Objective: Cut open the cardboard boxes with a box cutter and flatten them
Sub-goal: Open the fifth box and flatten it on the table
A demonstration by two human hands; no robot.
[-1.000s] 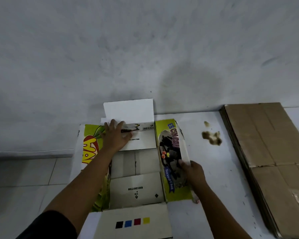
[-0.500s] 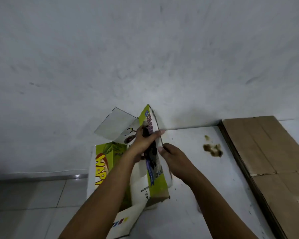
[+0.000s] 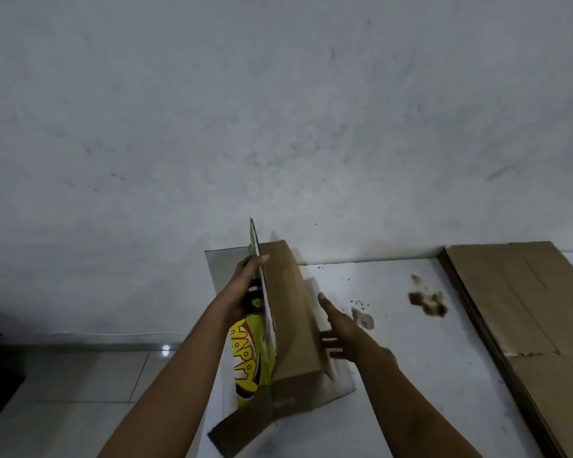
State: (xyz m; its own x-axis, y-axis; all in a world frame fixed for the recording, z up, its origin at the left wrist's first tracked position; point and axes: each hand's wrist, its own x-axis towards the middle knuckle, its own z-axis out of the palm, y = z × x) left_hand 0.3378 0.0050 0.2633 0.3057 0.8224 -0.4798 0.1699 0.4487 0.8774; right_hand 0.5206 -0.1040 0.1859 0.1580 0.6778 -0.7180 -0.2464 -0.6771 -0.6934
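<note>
A cardboard box (image 3: 291, 322) with a green and yellow printed outside and plain brown inside stands on edge, folded nearly flat, above the white table (image 3: 411, 375). My left hand (image 3: 245, 292) grips its upper left edge, thumb over the brown side and fingers on the printed side. My right hand (image 3: 339, 335) presses flat against the brown side with fingers spread. No box cutter shows in the head view.
A stack of flattened brown cardboard (image 3: 536, 325) lies along the table's right side. Torn cardboard scraps (image 3: 427, 300) and a small piece (image 3: 363, 319) lie between it and the box. A grey wall rises behind; tiled floor (image 3: 80, 375) is at the left.
The box lay open and flat on the table a second ago. Both hands have lifted and turned it, so its brown inside now faces right and it stands on edge.
</note>
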